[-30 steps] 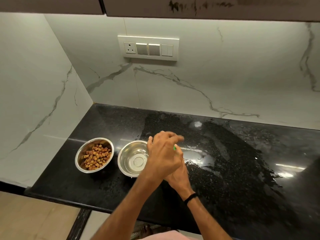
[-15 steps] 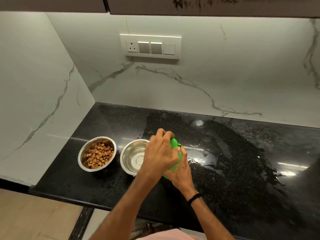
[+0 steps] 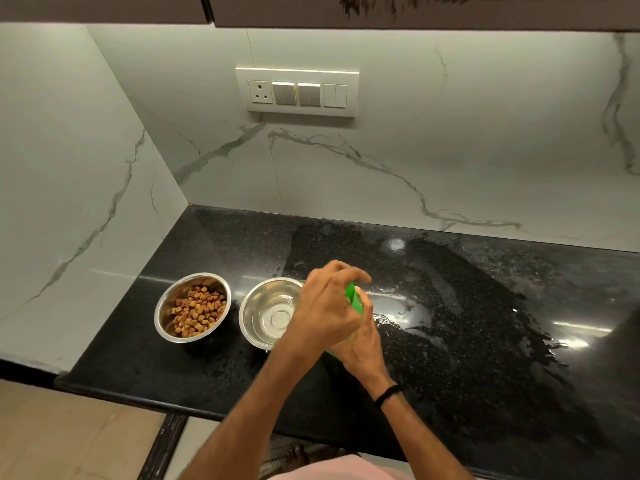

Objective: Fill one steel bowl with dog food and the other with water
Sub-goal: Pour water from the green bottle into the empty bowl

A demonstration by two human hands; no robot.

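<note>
Two steel bowls stand side by side on the black counter [image 3: 467,341]. The left bowl [image 3: 162,308] holds brown dog food [image 3: 195,315]. The right bowl [image 3: 263,320] looks shiny inside, with what seems to be clear water. Just right of it, both my hands hold a green bottle [image 3: 354,299], most of it hidden. My left hand [image 3: 323,311] curls over its top. My right hand [image 3: 362,346], with a black wristband, grips its body from below.
The counter is wet, with puddles and smears [image 3: 408,306] right of the bowls. Marble walls close the left side and the back, with a switch panel [image 3: 298,93] on the back wall. The counter's front edge [image 3: 114,393] runs below the bowls.
The green bottle has come more into view between my hands, and my left hand's fingers have shifted over its top. Both bowls have stayed in place.
</note>
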